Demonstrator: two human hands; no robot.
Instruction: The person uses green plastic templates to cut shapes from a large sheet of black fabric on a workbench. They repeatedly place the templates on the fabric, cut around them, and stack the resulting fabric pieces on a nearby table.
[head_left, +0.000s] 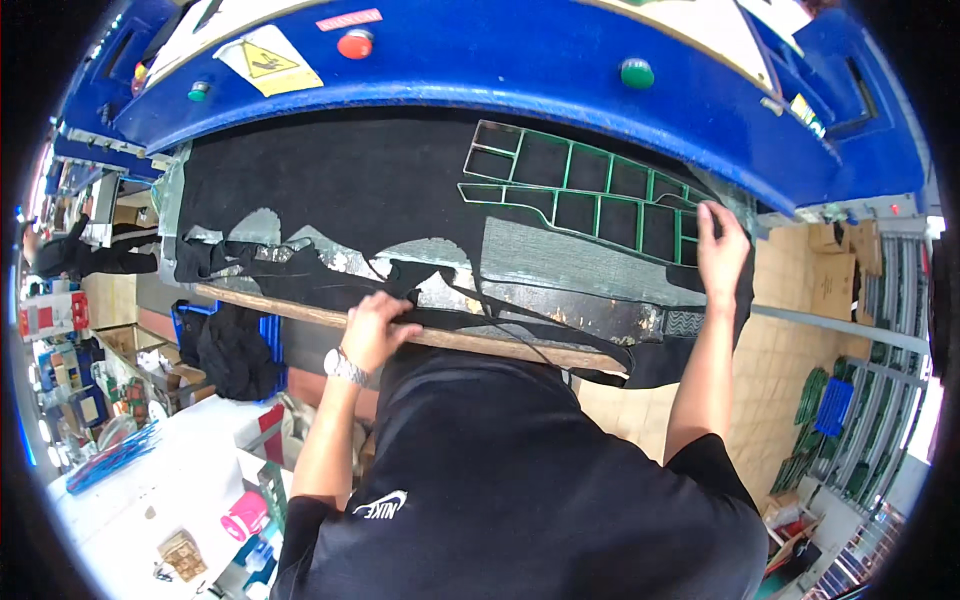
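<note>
A green metal-framed cutting die point(598, 178), made of two long tapering shapes with cross bars, lies on a black sheet of fabric point(330, 165). At its narrow right end my right hand point(722, 250) is closed on the frame, fingertips at the tip. My left hand point(375, 332), with a watch on the wrist, rests by the near wooden edge point(480, 346). Its thumb stands apart from the fingers, which touch a torn strip of black fabric point(320, 280). Cut-out gaps in the sheet show a worn grey board point(575, 255) beneath.
A blue machine beam point(490, 75) spans the far side, bearing a red button point(355, 43) and a green button point(636, 73). Racks with green dies point(850, 430) stand at right. At left are a blue crate with black material point(235, 350), a white table point(180, 470) and another person point(70, 250).
</note>
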